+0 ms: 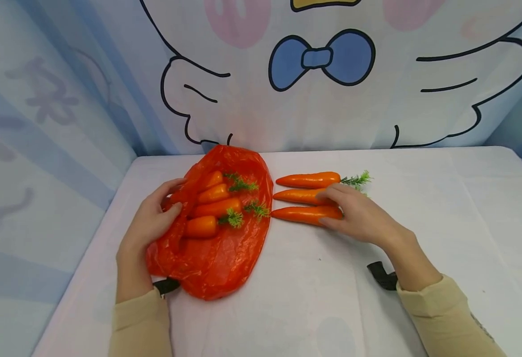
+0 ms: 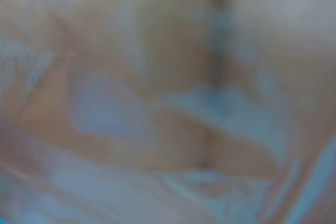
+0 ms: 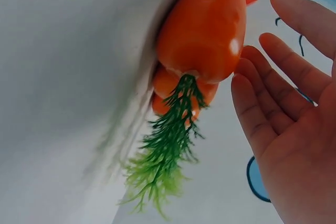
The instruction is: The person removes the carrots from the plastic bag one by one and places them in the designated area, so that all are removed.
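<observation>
A red plastic bag (image 1: 225,263) lies on the left of the table with several orange carrots (image 1: 218,208) on it, their green tops pointing right. The left hand (image 1: 155,215) grips the bag's left side, thumb over the red film. Right of the bag lie three more carrots, far (image 1: 307,179), middle (image 1: 296,196) and near (image 1: 303,214), tips toward the bag. Over the middle and near ones is the right hand (image 1: 361,210). In the right wrist view, its fingers (image 3: 252,106) extend loosely beside a carrot (image 3: 205,30) with a leafy top. The left wrist view is blurred.
White cloth covers the table (image 1: 287,307). A printed curtain (image 1: 314,114) with a blue bow tie stands behind the far edge, and another curtain hangs at the left. A black strap (image 1: 382,275) sits by the right wrist.
</observation>
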`<state>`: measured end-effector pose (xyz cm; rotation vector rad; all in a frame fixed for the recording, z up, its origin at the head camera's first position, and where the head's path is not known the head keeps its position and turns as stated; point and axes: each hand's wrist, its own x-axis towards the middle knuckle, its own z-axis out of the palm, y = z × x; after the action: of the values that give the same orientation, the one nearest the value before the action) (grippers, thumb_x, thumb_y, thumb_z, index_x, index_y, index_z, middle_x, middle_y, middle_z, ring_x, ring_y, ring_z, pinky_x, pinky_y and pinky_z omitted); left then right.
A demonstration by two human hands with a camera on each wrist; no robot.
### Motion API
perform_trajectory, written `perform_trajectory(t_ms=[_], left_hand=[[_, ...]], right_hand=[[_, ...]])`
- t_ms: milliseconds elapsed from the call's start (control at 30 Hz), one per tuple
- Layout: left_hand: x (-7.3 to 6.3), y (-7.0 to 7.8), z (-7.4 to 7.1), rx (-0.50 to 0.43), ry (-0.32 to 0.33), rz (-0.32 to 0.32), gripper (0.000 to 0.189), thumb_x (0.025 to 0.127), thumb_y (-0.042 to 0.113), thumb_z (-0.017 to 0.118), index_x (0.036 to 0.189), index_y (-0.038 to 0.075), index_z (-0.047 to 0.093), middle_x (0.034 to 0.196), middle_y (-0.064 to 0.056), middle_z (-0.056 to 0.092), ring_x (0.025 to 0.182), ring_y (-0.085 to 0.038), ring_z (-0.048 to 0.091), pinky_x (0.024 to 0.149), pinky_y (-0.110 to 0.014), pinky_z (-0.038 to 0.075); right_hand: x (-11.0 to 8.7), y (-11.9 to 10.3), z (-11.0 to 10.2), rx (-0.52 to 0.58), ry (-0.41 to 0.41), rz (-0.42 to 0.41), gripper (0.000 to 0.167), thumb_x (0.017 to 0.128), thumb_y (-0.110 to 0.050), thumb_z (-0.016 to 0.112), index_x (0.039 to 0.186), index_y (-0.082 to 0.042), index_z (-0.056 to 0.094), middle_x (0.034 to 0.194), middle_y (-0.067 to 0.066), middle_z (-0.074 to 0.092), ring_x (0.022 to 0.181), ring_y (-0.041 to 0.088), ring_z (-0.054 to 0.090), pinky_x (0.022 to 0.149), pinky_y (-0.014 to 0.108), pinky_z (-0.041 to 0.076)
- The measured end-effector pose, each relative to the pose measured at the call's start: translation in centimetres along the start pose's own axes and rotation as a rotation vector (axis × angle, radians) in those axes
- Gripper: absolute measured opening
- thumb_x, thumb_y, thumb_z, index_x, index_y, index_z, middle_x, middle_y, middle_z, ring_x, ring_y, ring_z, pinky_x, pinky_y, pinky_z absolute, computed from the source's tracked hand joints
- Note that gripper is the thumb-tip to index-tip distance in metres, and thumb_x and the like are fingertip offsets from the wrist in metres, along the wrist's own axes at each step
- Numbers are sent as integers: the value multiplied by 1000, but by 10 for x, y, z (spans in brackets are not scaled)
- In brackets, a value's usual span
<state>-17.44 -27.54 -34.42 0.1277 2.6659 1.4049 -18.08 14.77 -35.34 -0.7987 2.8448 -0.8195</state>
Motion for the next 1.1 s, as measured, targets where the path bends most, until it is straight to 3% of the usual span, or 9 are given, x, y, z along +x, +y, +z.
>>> perform_trajectory(t_ms=[367,567,767,1100], left_hand=[[1,0,2,21,7,2,53,103,11,48,155,19,40,149,-13,44,125,-37,48,107,-59,39],[1,0,2,15,14,10,52,103,10,48,154,18,40,149,-13,45,125,-37,49,107,-59,39],[2,2,3,15,12,-5,53,103,11,48,154,20,40,150,-12,44,125,-37,49,106,-59,40],[1,0,3,5,10,-9,53,103,11,49,154,20,40,150,-12,44,125,-37,49,106,-59,40]], right_hand=[[24,-24,8,78,-11,-85,43,91,-18,77,130,-7,63,129,8,64,117,29,59,95,48,51],[38,-42,16,91,-24,-129,49,91,-20,77,135,-10,61,140,7,56,130,26,49,103,46,47],[51,-58,25,76,-31,-179,50,90,-17,77,135,-4,60,135,9,58,130,27,48,105,43,45],[72,-84,41,84,-89,-180,54,91,-23,77,139,-8,58,142,6,52,132,23,48,105,40,45]])
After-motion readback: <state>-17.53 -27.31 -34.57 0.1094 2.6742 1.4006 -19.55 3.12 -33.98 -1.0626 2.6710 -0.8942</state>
